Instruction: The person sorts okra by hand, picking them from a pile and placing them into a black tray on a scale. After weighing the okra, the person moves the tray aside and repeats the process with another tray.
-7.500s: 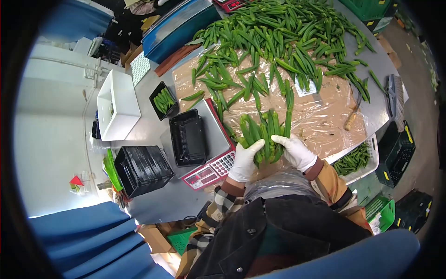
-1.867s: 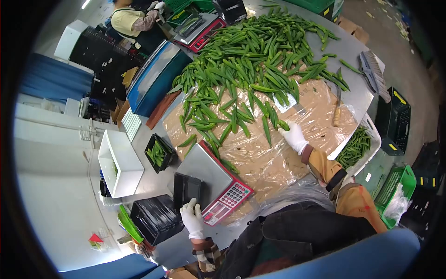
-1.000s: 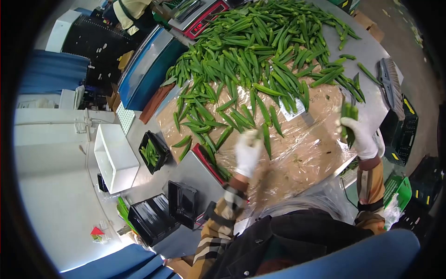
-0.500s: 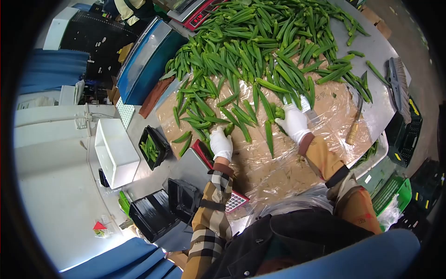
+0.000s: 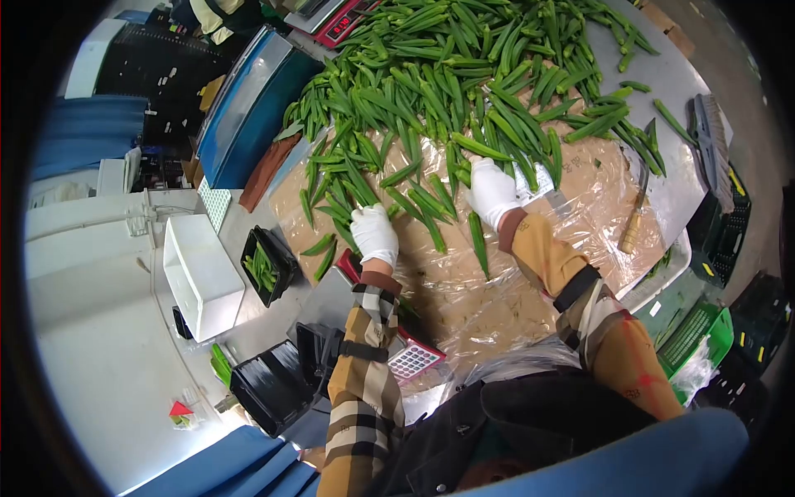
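Observation:
Many green okra pods (image 5: 439,87) are heaped over the far part of the table, with loose ones spread toward me. My left hand (image 5: 374,236), in a white glove, is at the near left fringe of the heap. Its fingers are curled on okra there, partly hidden by the glove. My right hand (image 5: 492,192), also white-gloved, lies farther right against the near edge of the heap. Its fingers are bent around okra, and the fingertips are mostly hidden. A single okra pod (image 5: 479,244) rests on the plastic-covered cardboard (image 5: 489,315) between my hands.
Under my left forearm is a red scale with a keypad (image 5: 416,358). A black tray (image 5: 269,265) of okra, a white bin (image 5: 203,277) and empty black trays (image 5: 277,385) stand left. A brush (image 5: 712,153) and a wooden-handled tool (image 5: 631,232) lie right. Another red scale (image 5: 339,29) stands behind.
My left hand has moved left and slightly up, along the fringe of the heap. My right hand has shifted left and farther into the pods. The view has shifted slightly.

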Available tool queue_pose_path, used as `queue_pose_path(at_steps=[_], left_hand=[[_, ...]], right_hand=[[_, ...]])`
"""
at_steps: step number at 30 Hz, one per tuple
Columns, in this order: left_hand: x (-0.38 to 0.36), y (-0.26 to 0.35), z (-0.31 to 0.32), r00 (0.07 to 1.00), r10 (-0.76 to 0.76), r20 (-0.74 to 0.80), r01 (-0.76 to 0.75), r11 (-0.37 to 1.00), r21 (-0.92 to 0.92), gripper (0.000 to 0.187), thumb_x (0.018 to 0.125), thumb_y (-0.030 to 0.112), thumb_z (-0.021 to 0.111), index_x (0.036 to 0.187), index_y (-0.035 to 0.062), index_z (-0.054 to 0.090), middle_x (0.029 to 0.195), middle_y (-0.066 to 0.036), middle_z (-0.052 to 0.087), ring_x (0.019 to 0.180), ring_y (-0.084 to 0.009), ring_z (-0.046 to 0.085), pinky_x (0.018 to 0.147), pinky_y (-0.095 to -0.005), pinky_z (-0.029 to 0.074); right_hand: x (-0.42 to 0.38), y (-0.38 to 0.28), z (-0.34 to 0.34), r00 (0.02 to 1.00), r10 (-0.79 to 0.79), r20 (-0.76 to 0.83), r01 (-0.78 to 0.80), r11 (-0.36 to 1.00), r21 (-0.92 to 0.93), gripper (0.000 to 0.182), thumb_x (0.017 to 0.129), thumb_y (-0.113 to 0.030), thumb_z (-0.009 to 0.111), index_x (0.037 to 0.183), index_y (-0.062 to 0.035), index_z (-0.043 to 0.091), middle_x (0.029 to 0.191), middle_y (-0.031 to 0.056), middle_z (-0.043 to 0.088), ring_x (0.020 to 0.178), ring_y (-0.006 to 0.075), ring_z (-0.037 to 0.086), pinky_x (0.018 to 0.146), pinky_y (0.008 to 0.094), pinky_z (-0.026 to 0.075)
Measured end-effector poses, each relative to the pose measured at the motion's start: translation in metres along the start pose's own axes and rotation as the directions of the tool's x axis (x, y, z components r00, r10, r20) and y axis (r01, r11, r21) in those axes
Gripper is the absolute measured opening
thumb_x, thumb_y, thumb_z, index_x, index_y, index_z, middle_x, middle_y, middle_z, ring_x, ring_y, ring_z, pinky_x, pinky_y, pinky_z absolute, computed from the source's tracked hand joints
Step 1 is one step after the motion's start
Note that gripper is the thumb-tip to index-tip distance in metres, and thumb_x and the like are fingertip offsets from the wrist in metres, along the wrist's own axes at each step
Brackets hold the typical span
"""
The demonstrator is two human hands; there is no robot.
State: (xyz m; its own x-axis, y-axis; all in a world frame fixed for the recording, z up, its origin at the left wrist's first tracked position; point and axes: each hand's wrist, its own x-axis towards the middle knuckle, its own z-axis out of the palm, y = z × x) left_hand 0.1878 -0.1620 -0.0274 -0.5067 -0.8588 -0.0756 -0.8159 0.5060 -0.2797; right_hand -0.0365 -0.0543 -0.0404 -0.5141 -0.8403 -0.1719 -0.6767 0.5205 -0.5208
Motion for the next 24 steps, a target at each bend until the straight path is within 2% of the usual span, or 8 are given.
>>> queue_pose_path(at_steps=[2, 5, 7, 10, 18, 19, 22, 24], left_hand=[[-0.002, -0.004, -0.014, 0.993, -0.112, 0.022, 0.114, 0.969, -0.221, 0.02, 0.081, 0.012, 0.065, 0.101, 0.0076, 0.065, 0.093, -0.02, 0.067, 0.094, -0.0399, 0.062, 0.081, -0.046, 0.052], [0.002, -0.007, -0.005, 0.973, -0.222, 0.058, 0.202, 0.708, -0.676, 0.027, 0.082, 0.019, 0.069, 0.101, 0.0016, 0.06, 0.095, -0.027, 0.068, 0.09, -0.0456, 0.065, 0.081, -0.0489, 0.051], [0.008, 0.012, -0.002, 0.953, -0.293, 0.078, 0.259, 0.653, -0.711, 0.03, 0.082, 0.02, 0.071, 0.103, 0.0015, 0.059, 0.095, -0.026, 0.068, 0.091, -0.0462, 0.064, 0.08, -0.0492, 0.051], [0.017, 0.043, 0.004, 0.906, -0.401, 0.132, 0.383, 0.649, -0.657, 0.039, 0.079, 0.023, 0.075, 0.106, 0.0024, 0.057, 0.095, -0.023, 0.069, 0.09, -0.0429, 0.066, 0.08, -0.0461, 0.052], [-0.016, 0.039, -0.046, 0.942, -0.266, 0.206, 0.322, 0.535, -0.781, 0.043, 0.08, 0.018, 0.074, 0.112, 0.005, 0.048, 0.096, -0.021, 0.069, 0.089, -0.0397, 0.068, 0.079, -0.0446, 0.052], [-0.024, 0.044, -0.04, 0.956, -0.222, 0.193, 0.27, 0.403, -0.874, 0.044, 0.079, 0.018, 0.075, 0.113, 0.0059, 0.049, 0.095, -0.02, 0.07, 0.087, -0.0391, 0.068, 0.08, -0.0427, 0.053], [-0.046, 0.074, -0.01, 0.966, -0.173, 0.19, 0.256, 0.568, -0.782, 0.052, 0.073, 0.015, 0.077, 0.116, 0.0029, 0.05, 0.106, -0.023, 0.064, 0.096, -0.0411, 0.063, 0.085, -0.0447, 0.051], [-0.054, 0.088, -0.011, 0.958, -0.255, 0.135, 0.271, 0.639, -0.72, 0.055, 0.07, 0.014, 0.078, 0.117, 0.0024, 0.051, 0.109, -0.025, 0.06, 0.099, -0.0426, 0.061, 0.087, -0.0469, 0.049]], right_hand=[[0.001, -0.002, -0.017, 0.999, 0.049, 0.015, -0.05, 0.994, 0.093, 0.043, 0.076, -0.021, 0.074, 0.111, -0.0025, 0.057, 0.105, 0.0204, 0.067, 0.09, 0.0371, 0.068, 0.078, 0.0448, 0.055], [0.003, -0.011, -0.027, 0.997, 0.065, -0.027, -0.061, 0.99, 0.129, 0.041, 0.077, -0.019, 0.071, 0.112, -0.0039, 0.057, 0.104, 0.0204, 0.067, 0.09, 0.0371, 0.068, 0.079, 0.045, 0.055], [0.015, -0.022, -0.021, 0.997, 0.08, -0.011, -0.078, 0.988, 0.136, 0.058, 0.075, -0.027, 0.072, 0.125, -0.0019, 0.055, 0.105, 0.0205, 0.068, 0.089, 0.0373, 0.068, 0.079, 0.0452, 0.054], [0.027, -0.031, 0.011, 0.997, 0.005, -0.082, -0.002, 1.0, 0.027, 0.052, 0.075, -0.022, 0.074, 0.119, -0.0003, 0.056, 0.103, 0.0239, 0.067, 0.088, 0.0388, 0.068, 0.075, 0.0459, 0.055], [-0.002, -0.018, -0.045, 0.978, 0.07, 0.194, -0.096, 0.987, 0.131, 0.059, 0.075, -0.023, 0.072, 0.127, -0.003, 0.053, 0.095, 0.0223, 0.07, 0.089, 0.0389, 0.068, 0.079, 0.0455, 0.054], [-0.014, -0.016, -0.049, 0.97, 0.072, 0.234, -0.091, 0.993, 0.073, 0.06, 0.075, -0.024, 0.071, 0.129, -0.0043, 0.053, 0.094, 0.0214, 0.07, 0.087, 0.0382, 0.068, 0.079, 0.0454, 0.054], [-0.057, -0.008, -0.038, 0.96, 0.067, 0.273, -0.097, 0.991, 0.097, 0.063, 0.074, -0.027, 0.074, 0.129, -0.0057, 0.052, 0.092, 0.0209, 0.07, 0.086, 0.0378, 0.068, 0.077, 0.0443, 0.054], [-0.092, -0.002, 0.003, 0.996, 0.019, 0.087, -0.028, 0.995, 0.099, 0.064, 0.073, -0.026, 0.075, 0.129, -0.0062, 0.052, 0.09, 0.0203, 0.07, 0.085, 0.038, 0.068, 0.076, 0.0445, 0.054]])
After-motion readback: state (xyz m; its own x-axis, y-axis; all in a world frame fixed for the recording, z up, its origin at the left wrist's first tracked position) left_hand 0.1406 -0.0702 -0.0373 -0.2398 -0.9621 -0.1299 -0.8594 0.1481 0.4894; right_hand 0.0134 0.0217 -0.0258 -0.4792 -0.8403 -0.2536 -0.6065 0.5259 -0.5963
